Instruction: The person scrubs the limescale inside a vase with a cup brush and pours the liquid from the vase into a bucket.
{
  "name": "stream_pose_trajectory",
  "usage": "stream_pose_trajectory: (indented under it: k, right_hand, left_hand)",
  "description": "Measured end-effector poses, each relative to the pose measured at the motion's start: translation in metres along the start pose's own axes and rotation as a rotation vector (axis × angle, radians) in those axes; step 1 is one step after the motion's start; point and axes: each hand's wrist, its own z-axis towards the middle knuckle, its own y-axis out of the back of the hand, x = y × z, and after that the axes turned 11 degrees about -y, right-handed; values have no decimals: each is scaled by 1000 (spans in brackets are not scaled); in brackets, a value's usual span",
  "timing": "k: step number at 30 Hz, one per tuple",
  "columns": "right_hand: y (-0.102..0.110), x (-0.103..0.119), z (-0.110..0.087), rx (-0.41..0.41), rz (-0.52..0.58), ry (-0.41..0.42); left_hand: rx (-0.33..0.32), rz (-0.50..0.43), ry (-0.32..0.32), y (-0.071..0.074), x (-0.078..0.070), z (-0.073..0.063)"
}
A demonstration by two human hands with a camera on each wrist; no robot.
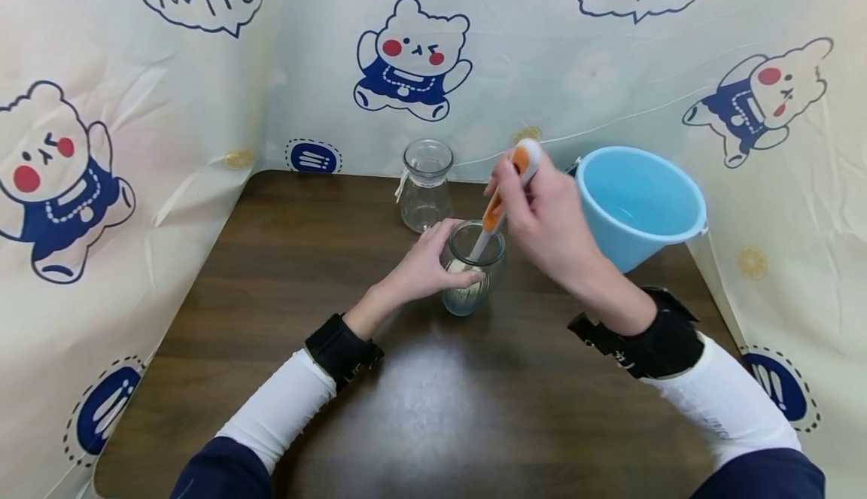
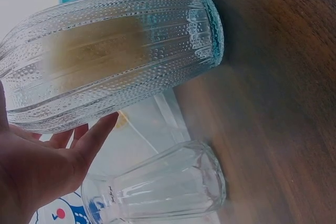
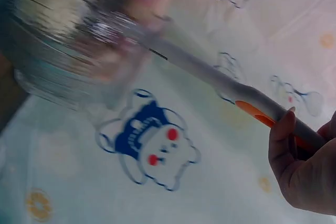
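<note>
A ribbed, beaded glass jar (image 1: 463,303) stands upright on the table. My left hand (image 1: 425,267) grips it from the left, thumb across the near side and fingers round the far side. From above, my right hand (image 1: 552,220) holds a bottle brush (image 1: 493,214) by its orange and white handle. The brush slants down through the jar's mouth. Its pale, beige head (image 2: 100,51) shows blurred through the glass in the left wrist view. In the right wrist view, the grey shaft (image 3: 199,72) runs into the jar, which is smeared by motion.
Behind the jar, slightly left, stands a clear glass vase (image 1: 427,198) with string tied round its neck. A light blue bucket (image 1: 626,217) is at the back right, close to my right hand. Printed cloth (image 1: 528,62) hangs behind and beside the dark wooden table (image 1: 284,258).
</note>
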Motion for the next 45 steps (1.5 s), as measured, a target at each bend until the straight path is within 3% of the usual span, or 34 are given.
stream_pose_trajectory:
  k: [6, 9, 14, 18, 24, 27, 33, 40, 45]
  right_hand:
    - [23, 28, 2, -93, 2, 98]
    - [17, 19, 2, -77, 11, 81]
    - [-5, -11, 0, 13, -13, -20]
    - [1, -9, 5, -8, 5, -37]
    - [22, 12, 15, -148, 40, 127]
    - [18, 5, 14, -134, 6, 169]
    - [1, -15, 11, -80, -51, 162]
    - [22, 10, 11, -163, -137, 339]
    - [19, -3, 10, -140, -162, 302]
  left_hand:
    - [-1, 27, 3, 1, -1, 1]
    - [1, 24, -5, 1, -1, 1]
    - [12, -6, -9, 0, 0, 0]
    - [16, 5, 10, 0, -1, 0]
    - [5, 41, 10, 0, -3, 0]
    - [11, 39, 16, -1, -3, 0]
    - [15, 33, 21, 0, -3, -1]
    - [-3, 34, 19, 0, -3, -1]
    - [0, 36, 18, -3, -2, -1]
